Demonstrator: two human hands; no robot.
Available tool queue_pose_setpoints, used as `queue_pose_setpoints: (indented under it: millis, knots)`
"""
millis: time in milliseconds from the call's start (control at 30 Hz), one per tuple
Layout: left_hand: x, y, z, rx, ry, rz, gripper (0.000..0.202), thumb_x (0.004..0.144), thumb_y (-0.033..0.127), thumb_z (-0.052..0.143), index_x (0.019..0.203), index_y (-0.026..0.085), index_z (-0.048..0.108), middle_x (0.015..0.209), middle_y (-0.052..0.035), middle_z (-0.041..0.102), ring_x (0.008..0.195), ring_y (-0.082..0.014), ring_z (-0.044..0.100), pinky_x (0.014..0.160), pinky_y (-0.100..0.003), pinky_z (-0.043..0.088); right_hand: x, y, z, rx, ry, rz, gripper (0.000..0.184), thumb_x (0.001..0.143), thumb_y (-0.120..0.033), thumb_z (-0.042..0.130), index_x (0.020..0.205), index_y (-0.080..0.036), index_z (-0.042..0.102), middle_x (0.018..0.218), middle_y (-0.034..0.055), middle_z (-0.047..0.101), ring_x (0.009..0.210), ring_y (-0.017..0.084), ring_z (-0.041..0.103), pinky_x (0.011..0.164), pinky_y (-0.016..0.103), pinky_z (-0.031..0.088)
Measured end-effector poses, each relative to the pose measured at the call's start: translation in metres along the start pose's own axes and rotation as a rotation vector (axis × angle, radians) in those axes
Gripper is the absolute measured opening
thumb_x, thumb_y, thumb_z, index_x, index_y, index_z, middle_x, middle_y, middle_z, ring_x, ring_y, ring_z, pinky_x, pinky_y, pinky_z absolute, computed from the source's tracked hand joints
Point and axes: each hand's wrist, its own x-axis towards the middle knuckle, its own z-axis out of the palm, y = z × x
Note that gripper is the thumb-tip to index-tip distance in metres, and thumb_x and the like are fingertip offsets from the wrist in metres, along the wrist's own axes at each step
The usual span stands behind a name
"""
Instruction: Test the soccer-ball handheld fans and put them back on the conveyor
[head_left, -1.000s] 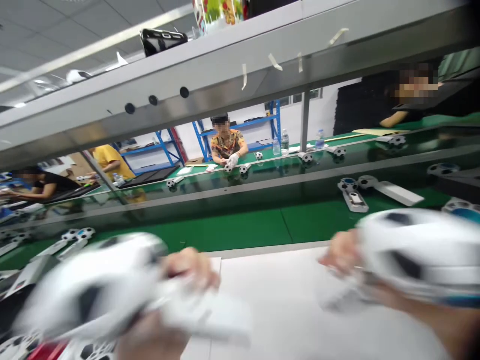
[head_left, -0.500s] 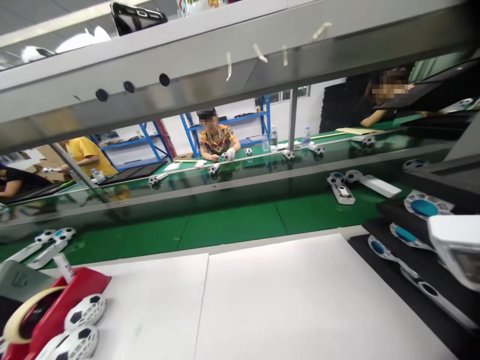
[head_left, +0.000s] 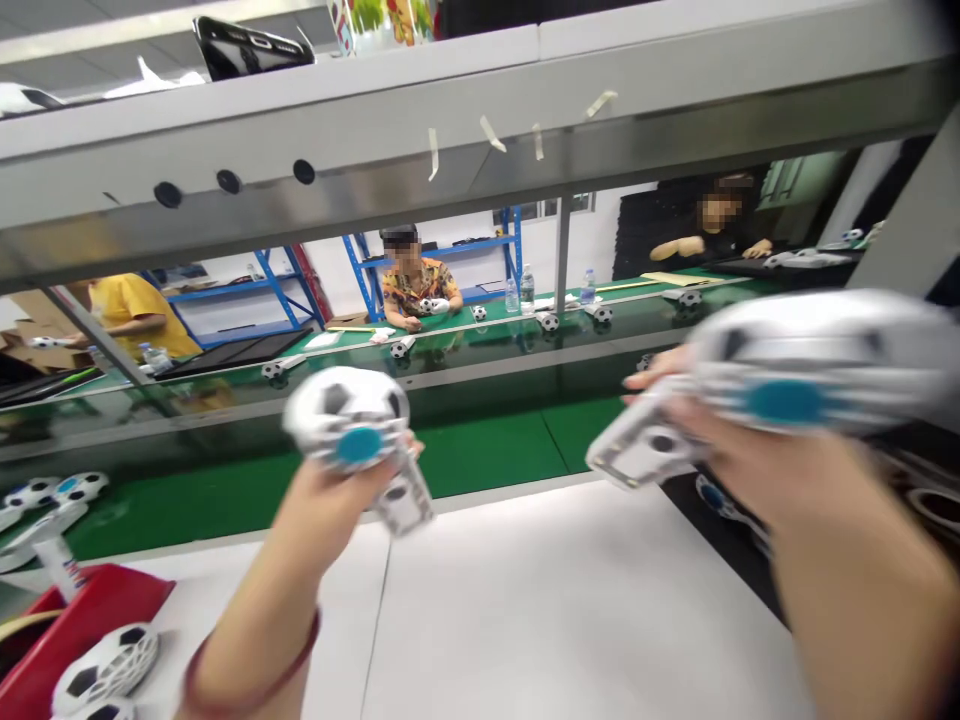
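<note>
My left hand point(head_left: 330, 505) is closed around a handheld fan point(head_left: 349, 405) with a white, football-patterned head and a blue disc. Its handle, with the inner side showing, slants down to the right over the white work surface point(head_left: 480, 600). On the right, my right hand point(head_left: 739, 440) grips a second football-patterned fan point(head_left: 795, 345), blurred by motion and closer to the camera. That one's handle points down to the left, and a blue disc shows on its head. Both fans are held up above the table, apart from each other.
A green conveyor belt point(head_left: 495, 445) runs beyond the table. At lower left stand a red tape dispenser point(head_left: 112, 620) and football-patterned shells point(head_left: 109, 660). Black foam trays point(head_left: 739, 545) with parts lie at right. A grey shelf beam point(head_left: 465, 120) crosses overhead; co-workers sit opposite.
Both my hands have come into view, each with a football-patterned fan. The fan parts on the belt at right are now mostly hidden behind my right hand. The view has shifted slightly.
</note>
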Motion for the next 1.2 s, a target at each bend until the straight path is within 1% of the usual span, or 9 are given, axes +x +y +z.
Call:
queue_pose_setpoints:
  millis: [67, 167, 267, 367, 467, 600, 700, 967, 1200]
  knots:
    - [0.032, -0.016, 0.022, 0.292, -0.059, -0.033, 0.037, 0.069, 0.038, 0.062, 0.096, 0.013, 0.062, 0.098, -0.0081, 0.067, 0.094, -0.0255, 0.061, 0.081, -0.034, 0.049, 0.016, 0.013, 0.029, -0.039, -0.087, 0.111, 0.035, 0.068, -0.034, 0.071, 0.099, -0.020, 0.062, 0.098, 0.0066, 0.065, 0.089, 0.023, 0.062, 0.078, 0.036, 0.051]
    - [0.078, -0.056, 0.053, 0.455, -0.100, -0.064, 0.027, 0.072, 0.025, 0.059, 0.094, 0.010, 0.063, 0.093, -0.0114, 0.067, 0.088, -0.0266, 0.062, 0.079, -0.036, 0.048, 0.039, 0.057, 0.077, -0.226, -0.187, 0.229, 0.055, 0.072, -0.029, 0.066, 0.122, -0.021, 0.045, 0.109, 0.0035, 0.062, 0.097, 0.017, 0.060, 0.083, 0.028, 0.049]
    - [0.093, -0.096, 0.070, 0.614, -0.038, -0.075, 0.047, 0.078, 0.026, 0.054, 0.119, 0.003, 0.049, 0.110, -0.0226, 0.059, 0.104, -0.0322, 0.054, 0.088, -0.042, 0.043, 0.042, 0.105, 0.106, -0.371, -0.200, 0.299, 0.073, 0.073, -0.026, 0.064, 0.136, -0.016, 0.029, 0.121, 0.0116, 0.054, 0.106, 0.022, 0.055, 0.090, 0.033, 0.044]
    - [0.075, -0.120, 0.081, 0.759, 0.039, -0.026, 0.058, 0.082, 0.025, 0.046, 0.131, -0.003, 0.033, 0.122, -0.0289, 0.047, 0.119, -0.0366, 0.040, 0.095, -0.050, 0.036, 0.020, 0.131, 0.117, -0.511, -0.210, 0.330, 0.075, 0.075, -0.027, 0.061, 0.140, -0.014, 0.026, 0.128, 0.0175, 0.046, 0.117, 0.029, 0.046, 0.097, 0.041, 0.037]
    - [0.032, -0.131, 0.096, 0.842, 0.001, 0.092, 0.049, 0.080, 0.018, 0.044, 0.127, 0.004, 0.042, 0.133, -0.0232, 0.039, 0.128, -0.0346, 0.028, 0.100, -0.051, 0.031, -0.016, 0.136, 0.119, -0.624, -0.236, 0.309, 0.063, 0.076, -0.024, 0.059, 0.134, -0.015, 0.040, 0.137, 0.0170, 0.036, 0.130, 0.034, 0.027, 0.104, 0.045, 0.027]
    - [-0.036, -0.143, 0.119, 0.879, -0.177, 0.204, 0.047, 0.079, 0.028, 0.051, 0.122, 0.010, 0.053, 0.139, -0.0187, 0.037, 0.131, -0.0357, 0.027, 0.105, -0.053, 0.027, -0.058, 0.127, 0.121, -0.697, -0.276, 0.264, 0.054, 0.077, -0.023, 0.056, 0.130, -0.014, 0.048, 0.141, 0.0148, 0.032, 0.135, 0.033, 0.017, 0.109, 0.041, 0.018]
    - [-0.064, -0.149, 0.127, 0.971, -0.343, 0.220, 0.051, 0.087, 0.037, 0.040, 0.133, 0.018, 0.042, 0.144, -0.0141, 0.030, 0.133, -0.0326, 0.023, 0.107, -0.055, 0.023, -0.078, 0.115, 0.125, -0.717, -0.367, 0.216, 0.049, 0.078, -0.026, 0.054, 0.126, -0.019, 0.052, 0.141, 0.0113, 0.035, 0.135, 0.031, 0.019, 0.110, 0.040, 0.019]
    - [-0.054, -0.131, 0.126, 1.109, -0.488, 0.087, 0.055, 0.085, 0.037, 0.036, 0.136, 0.016, 0.036, 0.145, -0.0135, 0.024, 0.134, -0.0308, 0.019, 0.108, -0.052, 0.019, -0.088, 0.097, 0.129, -0.667, -0.418, 0.189, 0.044, 0.076, -0.027, 0.052, 0.120, -0.022, 0.058, 0.141, 0.0109, 0.036, 0.135, 0.031, 0.020, 0.109, 0.047, 0.016]
    - [-0.050, -0.144, 0.124, 1.112, -0.485, 0.138, 0.052, 0.084, 0.036, 0.036, 0.134, 0.018, 0.041, 0.143, -0.0128, 0.029, 0.133, -0.0319, 0.023, 0.107, -0.053, 0.023, -0.081, 0.111, 0.128, -0.339, -0.133, 0.243, 0.034, 0.068, -0.009, 0.050, 0.095, -0.021, 0.067, 0.119, 0.0084, 0.056, 0.123, 0.027, 0.040, 0.105, 0.043, 0.027]
